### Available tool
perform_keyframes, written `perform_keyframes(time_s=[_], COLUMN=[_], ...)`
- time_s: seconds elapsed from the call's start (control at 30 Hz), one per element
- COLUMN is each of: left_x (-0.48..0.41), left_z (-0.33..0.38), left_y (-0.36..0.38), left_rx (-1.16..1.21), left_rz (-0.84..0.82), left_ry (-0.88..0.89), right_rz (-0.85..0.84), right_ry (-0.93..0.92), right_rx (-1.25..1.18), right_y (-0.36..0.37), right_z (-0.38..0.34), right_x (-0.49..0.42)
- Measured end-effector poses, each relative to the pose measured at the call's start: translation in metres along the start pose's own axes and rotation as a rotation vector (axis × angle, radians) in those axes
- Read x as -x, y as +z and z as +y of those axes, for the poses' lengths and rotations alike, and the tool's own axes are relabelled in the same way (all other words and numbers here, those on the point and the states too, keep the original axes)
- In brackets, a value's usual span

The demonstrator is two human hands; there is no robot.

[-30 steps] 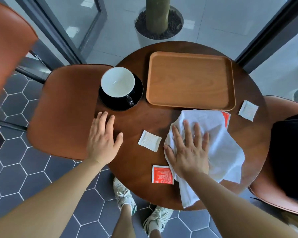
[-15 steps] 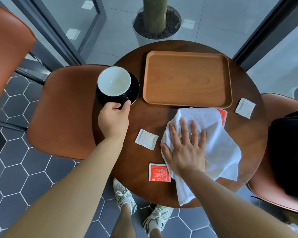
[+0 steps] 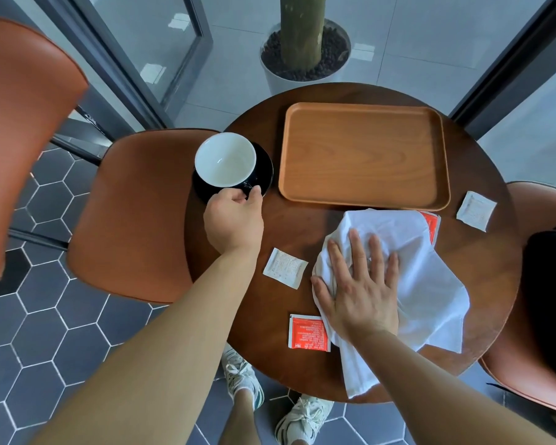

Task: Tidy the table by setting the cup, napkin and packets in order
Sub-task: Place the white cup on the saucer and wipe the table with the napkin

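Note:
A black cup with a white inside (image 3: 225,160) stands on a black saucer (image 3: 265,168) at the round table's left edge. My left hand (image 3: 233,220) pinches the cup's handle. My right hand (image 3: 360,290) lies flat with fingers spread on a crumpled white napkin (image 3: 430,284). One white packet (image 3: 284,268) lies between my hands and another white packet (image 3: 475,211) at the right edge. A red packet (image 3: 308,333) lies near the front edge. A second red packet (image 3: 432,224) peeks from under the napkin.
An empty wooden tray (image 3: 363,155) sits at the back of the dark round table (image 3: 302,226). Orange chairs stand at the left (image 3: 132,213) and right (image 3: 527,364). A potted plant (image 3: 302,49) stands behind the table. My shoes show below the table edge.
My left hand left the table's left edge, reached up to the cup and closed on its handle. The right hand stayed flat on the napkin.

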State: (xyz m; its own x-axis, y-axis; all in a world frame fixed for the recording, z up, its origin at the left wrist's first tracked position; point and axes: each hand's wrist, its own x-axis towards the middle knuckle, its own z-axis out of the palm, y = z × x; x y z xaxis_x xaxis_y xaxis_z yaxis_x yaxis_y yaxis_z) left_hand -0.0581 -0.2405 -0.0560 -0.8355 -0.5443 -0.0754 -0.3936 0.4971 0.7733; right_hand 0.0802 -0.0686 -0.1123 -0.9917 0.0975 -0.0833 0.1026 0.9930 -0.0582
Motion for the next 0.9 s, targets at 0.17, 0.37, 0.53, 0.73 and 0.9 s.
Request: perform_keyframes(time_s=[0.17,0.37,0.53,0.73,0.9], left_x=[-0.002,-0.014,-0.017,-0.02,-0.026], left_z=[-0.011,-0.03,-0.038,-0.04,-0.043], left_y=[-0.011,-0.033,-0.044,-0.045,-0.048], left_rx=[-0.052,-0.178,-0.113,-0.054,-0.064], left_rz=[0.008,0.017,0.044,0.04,0.027], left_ry=[0.106,0.309,0.378,0.407,0.419], right_rz=[0.016,0.022,0.011,0.003,-0.008], right_ry=[0.001,0.003,0.008,0.015,0.014], right_rx=[-0.008,-0.001,0.005,0.006,0.006], right_y=[0.001,0.004,0.004,0.001,0.0], right_z=[0.0,0.001,0.001,0.0,0.0], right_x=[0.0,0.0,0.0,0.001,0.001])
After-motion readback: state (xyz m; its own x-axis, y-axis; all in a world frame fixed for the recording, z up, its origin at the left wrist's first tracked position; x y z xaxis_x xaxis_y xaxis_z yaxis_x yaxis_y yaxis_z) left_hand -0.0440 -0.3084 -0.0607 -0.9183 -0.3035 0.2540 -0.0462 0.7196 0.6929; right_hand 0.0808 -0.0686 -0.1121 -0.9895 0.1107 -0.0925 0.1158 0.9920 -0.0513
